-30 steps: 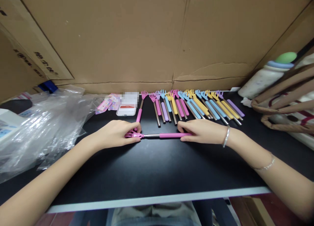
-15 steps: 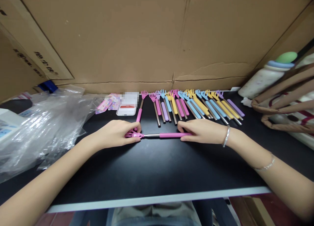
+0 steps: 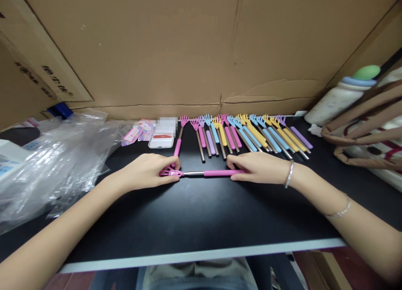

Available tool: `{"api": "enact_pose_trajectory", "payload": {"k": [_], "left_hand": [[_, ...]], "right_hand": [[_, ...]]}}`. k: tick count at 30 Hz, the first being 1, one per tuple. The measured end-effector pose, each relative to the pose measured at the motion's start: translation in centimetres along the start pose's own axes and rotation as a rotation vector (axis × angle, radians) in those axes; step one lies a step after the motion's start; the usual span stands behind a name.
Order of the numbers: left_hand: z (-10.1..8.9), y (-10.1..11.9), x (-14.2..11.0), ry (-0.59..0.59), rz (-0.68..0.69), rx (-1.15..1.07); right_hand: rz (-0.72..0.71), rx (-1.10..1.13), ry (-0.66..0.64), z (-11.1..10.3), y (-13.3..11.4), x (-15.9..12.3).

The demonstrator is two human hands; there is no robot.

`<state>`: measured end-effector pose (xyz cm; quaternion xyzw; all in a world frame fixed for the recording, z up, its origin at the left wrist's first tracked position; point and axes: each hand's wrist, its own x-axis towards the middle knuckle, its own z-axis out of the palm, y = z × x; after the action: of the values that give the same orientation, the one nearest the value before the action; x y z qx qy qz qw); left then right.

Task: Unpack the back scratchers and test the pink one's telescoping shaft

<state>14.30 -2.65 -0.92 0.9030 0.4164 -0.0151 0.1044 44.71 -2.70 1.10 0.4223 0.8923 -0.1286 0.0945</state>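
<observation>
A pink back scratcher [image 3: 216,173] with a metal shaft lies level across the middle of the black table. Its claw end is gripped by my left hand [image 3: 150,170], thumb and fingers closed around it. My right hand [image 3: 257,168] pinches the far end of the pink handle, hiding its tip. Just beyond my left fingers lies another pink back scratcher [image 3: 178,146], claw pointing away, its lower end partly covered by that hand. Behind the hands, several back scratchers [image 3: 222,135] in pink, purple, blue and yellow lie in a row.
Clear plastic bags [image 3: 69,156] are heaped on the left. A phone [image 3: 161,141] and colourful cards [image 3: 138,131] lie at the back. On the right are a leaning bottle [image 3: 336,99] and a bag with brown handles [image 3: 348,139]. A cardboard wall [image 3: 157,47] closes off the rear.
</observation>
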Motion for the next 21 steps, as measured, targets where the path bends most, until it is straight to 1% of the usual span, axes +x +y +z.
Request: {"api": "enact_pose_trajectory", "payload": {"k": [21], "left_hand": [[0.03, -0.04, 0.00, 0.003, 0.005, 0.001]], "right_hand": [[0.005, -0.015, -0.003, 0.04, 0.02, 0.02]]}}
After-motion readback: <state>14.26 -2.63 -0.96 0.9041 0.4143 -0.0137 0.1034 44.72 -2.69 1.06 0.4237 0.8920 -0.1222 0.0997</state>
